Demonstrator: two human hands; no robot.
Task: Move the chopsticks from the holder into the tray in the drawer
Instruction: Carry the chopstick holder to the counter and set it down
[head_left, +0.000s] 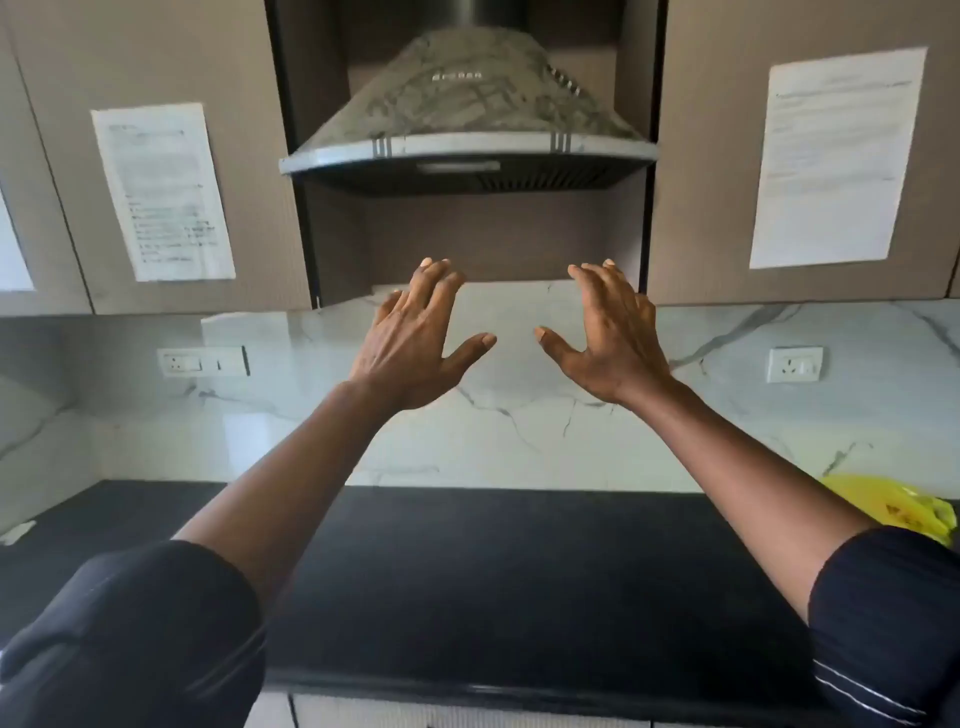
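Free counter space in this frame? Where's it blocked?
The black countertop is bare across the middle, between the two forearms, from the marble backsplash to the front edge. The far right is taken by a yellow bag; a small pale object sits at the far left edge. The left hand and right hand are raised, open and empty.

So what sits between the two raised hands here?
Nothing held: in the head view only marble backsplash shows between the left hand and right hand, both open.

Left hand (410, 348) and right hand (608, 343) raised, fingers spread, empty; black counter (519, 571) below, range hood (467, 119) above
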